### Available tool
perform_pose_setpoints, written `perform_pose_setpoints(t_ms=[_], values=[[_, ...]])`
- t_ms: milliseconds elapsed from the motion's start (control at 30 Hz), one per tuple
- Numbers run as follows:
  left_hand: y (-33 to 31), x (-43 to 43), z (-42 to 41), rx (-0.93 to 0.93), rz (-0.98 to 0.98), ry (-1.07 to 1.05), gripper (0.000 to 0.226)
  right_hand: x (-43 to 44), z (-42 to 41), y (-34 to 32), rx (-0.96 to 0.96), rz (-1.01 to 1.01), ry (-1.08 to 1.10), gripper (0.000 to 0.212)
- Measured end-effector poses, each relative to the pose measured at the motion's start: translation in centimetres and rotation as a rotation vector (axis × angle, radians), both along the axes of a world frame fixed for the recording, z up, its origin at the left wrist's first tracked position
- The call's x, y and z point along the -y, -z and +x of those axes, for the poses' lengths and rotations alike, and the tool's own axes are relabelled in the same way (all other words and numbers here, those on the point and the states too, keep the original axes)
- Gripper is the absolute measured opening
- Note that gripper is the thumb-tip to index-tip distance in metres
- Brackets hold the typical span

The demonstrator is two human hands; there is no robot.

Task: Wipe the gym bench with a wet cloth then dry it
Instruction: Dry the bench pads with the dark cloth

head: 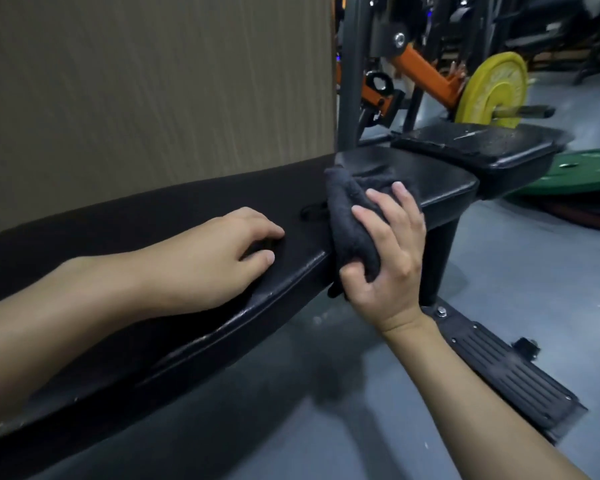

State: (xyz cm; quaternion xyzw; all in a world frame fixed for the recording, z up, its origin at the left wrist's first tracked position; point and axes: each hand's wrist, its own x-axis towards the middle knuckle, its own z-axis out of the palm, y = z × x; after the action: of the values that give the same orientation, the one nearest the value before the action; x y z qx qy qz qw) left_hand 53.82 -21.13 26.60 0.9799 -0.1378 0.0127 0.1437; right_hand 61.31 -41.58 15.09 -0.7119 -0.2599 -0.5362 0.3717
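My left hand [219, 254] rests palm-down on the black gym bench [420, 174], forearm lying along the pad. Its fingers are loosely bent with the tips touching the vinyl, and it holds nothing. My right hand [388, 261] grips a dark grey cloth [350, 220], thumb curled under the bunched lower end and fingers spread over the top. The cloth is draped over the bench's near edge, partly on the top surface and partly hanging down the side, just beside the left hand's fingertips. I cannot tell whether the cloth is wet.

The bench runs from lower left to mid right, close against a beige wall panel [153, 81]. A second black pad [482, 147] sits just beyond the bench end and has pale streaks on top. A ribbed black footplate [513, 372] lies on the grey floor [326, 431] under my right forearm. Behind are an orange machine arm [426, 77], a yellow weight plate [492, 88] on a bar and a green plate [579, 171] lying flat on the floor.
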Motion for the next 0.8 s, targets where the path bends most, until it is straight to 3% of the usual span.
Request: perform_pose_setpoints(t_ms=[133,267,400,500,600,800], values=[[-1.6,1.9,4.2,-0.087,-0.011,0.039,0.038,-1.6,-2.4,-1.2,-0.302,0.232,0.129,0.054],[-2.6,4.4,9.7,-0.310,0.030,0.013,0.071,-0.9,-2.7,-1.7,-0.576,0.252,0.129,0.064],[-2.8,7.8,14.2,-0.530,0.099,-0.065,0.090,4.2,1.8,-4.8,-0.904,0.522,0.246,0.068],[-3.4,9.6,16.4,-0.594,0.137,-0.117,0.101,7.9,5.0,-7.6,-1.091,0.388,0.269,0.073],[-4.3,10.5,17.0,-0.661,0.185,-0.147,0.110,10.3,7.8,-10.2,-1.262,0.112,0.370,0.079],[-4.6,11.2,17.2,-0.749,0.171,-0.200,0.118,11.1,8.8,-11.4,-1.312,-0.307,0.410,0.080]])
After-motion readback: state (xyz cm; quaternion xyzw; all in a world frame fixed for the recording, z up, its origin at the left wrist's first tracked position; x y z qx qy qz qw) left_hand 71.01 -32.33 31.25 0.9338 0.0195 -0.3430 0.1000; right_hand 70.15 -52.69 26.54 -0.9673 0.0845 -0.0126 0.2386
